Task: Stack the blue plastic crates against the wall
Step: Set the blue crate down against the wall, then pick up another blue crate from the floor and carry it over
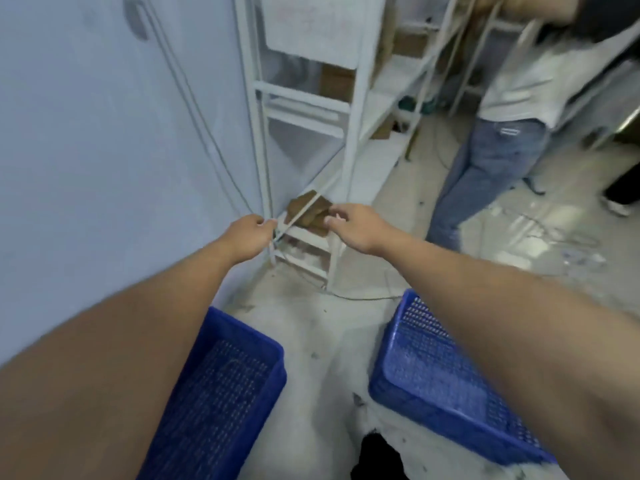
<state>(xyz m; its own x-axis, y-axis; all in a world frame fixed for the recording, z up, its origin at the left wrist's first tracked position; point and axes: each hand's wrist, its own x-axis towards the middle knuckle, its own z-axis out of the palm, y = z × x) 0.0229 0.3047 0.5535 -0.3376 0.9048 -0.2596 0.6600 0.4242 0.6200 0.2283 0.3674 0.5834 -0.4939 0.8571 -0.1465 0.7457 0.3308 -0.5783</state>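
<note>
Two blue plastic crates with perforated bottoms sit on the floor below my arms. The left crate (221, 386) lies close to the pale wall (86, 150), partly under my left forearm. The right crate (433, 372) lies apart from it, partly under my right forearm. Both arms stretch forward above the crates. My left hand (247, 233) is loosely curled near the foot of a white metal rack and holds nothing. My right hand (353, 225) has its fingers apart and is empty, hovering near a brown piece at the rack's base.
A white metal rack (304, 109) stands against the wall ahead, with cables (194, 109) running down the wall beside it. A person in jeans (485, 161) stands at the right. Loose cords (540, 226) lie on the dusty floor.
</note>
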